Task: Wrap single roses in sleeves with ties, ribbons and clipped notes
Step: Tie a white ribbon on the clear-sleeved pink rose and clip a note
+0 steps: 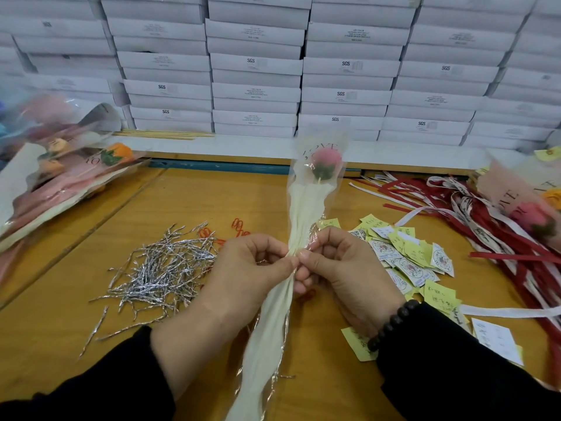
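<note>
A pink rose [326, 161] on a thin stick sits inside a clear and cream sleeve [303, 208] that points away from me over the wooden table [182, 202]. My left hand [243, 268] and my right hand [337, 262] both pinch the gathered sleeve at its narrow waist, fingertips almost touching. Whether a tie is between the fingers I cannot tell. A heap of silver twist ties [158, 268] lies left of my hands. Red paper clips [238, 226] lie just beyond them. Yellow and white notes [406, 253] are spread on the right, with red and white ribbons [485, 214] further right.
Wrapped roses [60, 165] are piled at the far left. Another sleeved pink rose [531, 214] lies on the ribbons at the right. Stacked white boxes [258, 71] form a wall behind the table. Thin wooden sticks [164, 135] lie at their foot.
</note>
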`<act>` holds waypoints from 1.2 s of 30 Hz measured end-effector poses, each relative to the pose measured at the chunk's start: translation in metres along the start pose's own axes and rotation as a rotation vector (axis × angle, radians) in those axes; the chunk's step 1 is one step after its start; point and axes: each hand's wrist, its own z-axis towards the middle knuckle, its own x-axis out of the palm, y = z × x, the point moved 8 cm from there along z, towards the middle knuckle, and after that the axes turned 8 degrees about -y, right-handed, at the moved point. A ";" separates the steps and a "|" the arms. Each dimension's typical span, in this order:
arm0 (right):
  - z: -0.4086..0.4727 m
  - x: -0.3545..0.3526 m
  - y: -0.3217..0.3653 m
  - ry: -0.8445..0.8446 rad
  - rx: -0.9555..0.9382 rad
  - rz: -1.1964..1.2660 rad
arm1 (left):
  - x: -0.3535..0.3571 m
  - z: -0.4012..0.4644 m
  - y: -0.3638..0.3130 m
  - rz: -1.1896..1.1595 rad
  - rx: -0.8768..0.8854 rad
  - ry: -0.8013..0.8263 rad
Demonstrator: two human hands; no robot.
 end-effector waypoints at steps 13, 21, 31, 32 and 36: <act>0.004 -0.004 -0.011 0.022 0.084 -0.067 | 0.001 -0.001 0.006 -0.048 -0.099 0.026; 0.004 -0.004 -0.008 0.020 0.049 -0.084 | -0.003 -0.002 0.018 -0.070 -0.247 0.017; 0.002 0.000 -0.009 0.057 0.087 -0.032 | -0.003 0.001 0.022 -0.139 -0.231 -0.023; 0.002 -0.001 -0.009 0.050 0.087 -0.035 | -0.004 0.001 0.021 -0.137 -0.213 -0.021; 0.004 -0.004 -0.008 0.003 0.057 -0.080 | -0.005 0.003 0.015 -0.098 -0.122 -0.013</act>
